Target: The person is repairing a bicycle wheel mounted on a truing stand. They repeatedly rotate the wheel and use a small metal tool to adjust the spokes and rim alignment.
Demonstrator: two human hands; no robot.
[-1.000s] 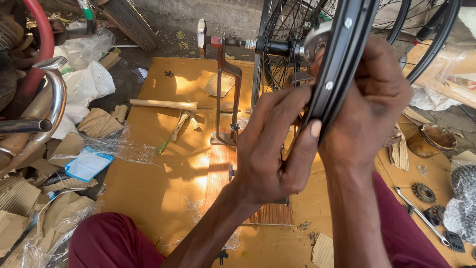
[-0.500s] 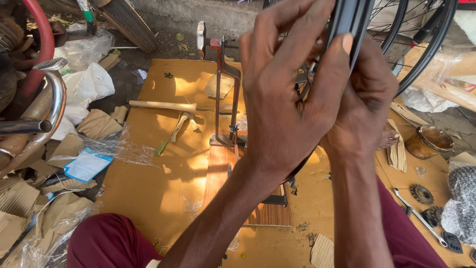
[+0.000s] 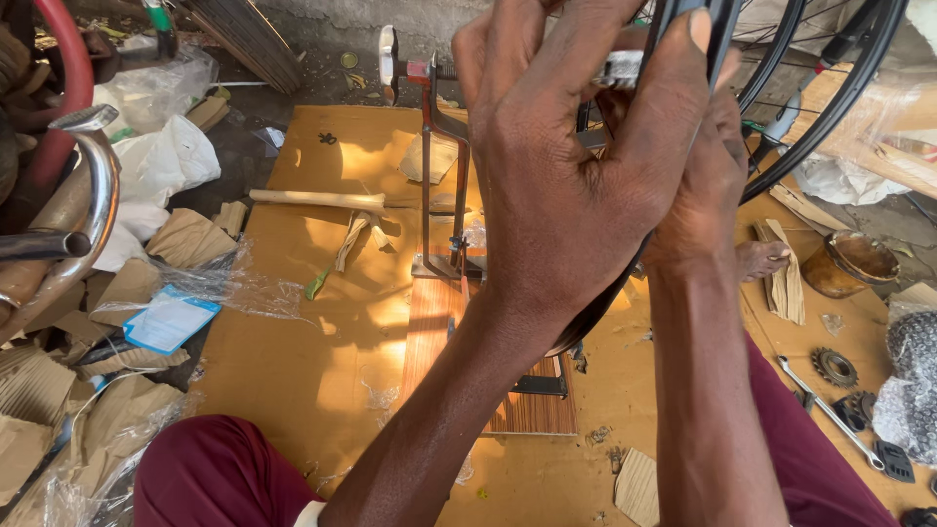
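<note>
Head view, only one. Black wheel rim [image 3: 698, 24] up at far right, held upright in a metal truing stand [image 3: 441, 185] that sits on a wooden board [image 3: 459, 332] laid over flat cardboard [image 3: 322, 381] on the floor.

Left hand [image 3: 576, 185] in front, back of hand to camera, fingers [image 3: 698, 49] clenched round the rim: thumb tip pressed on its near face at top, remaining fingers curled up over the far side, tips out of frame. Right hand [image 3: 708, 185] just behind the left, touching it, mostly hidden; wrapped on the same rim lower down, exact finger placement hard to tell. Rim runs between thumb and curled fingers, then drops behind both hands and reappears as a dark arc below the left wrist, near the board.

Spokes and a second black rim [image 3: 839, 88] fan out far right. Bare foot [image 3: 761, 259] right of the hands. Maroon trouser legs [image 3: 210, 468] near edge, both sides.

Left: wooden stick [image 3: 312, 198] on the cardboard, white bag [image 3: 166, 161], clear plastic wrap [image 3: 210, 283], blue-white paper [image 3: 168, 320], chrome tube [image 3: 83, 210] and red frame tube [image 3: 68, 78].

Right: rusty round tin [image 3: 849, 263], sprocket [image 3: 835, 367], spanner [image 3: 830, 415], all well apart from the hands.
</note>
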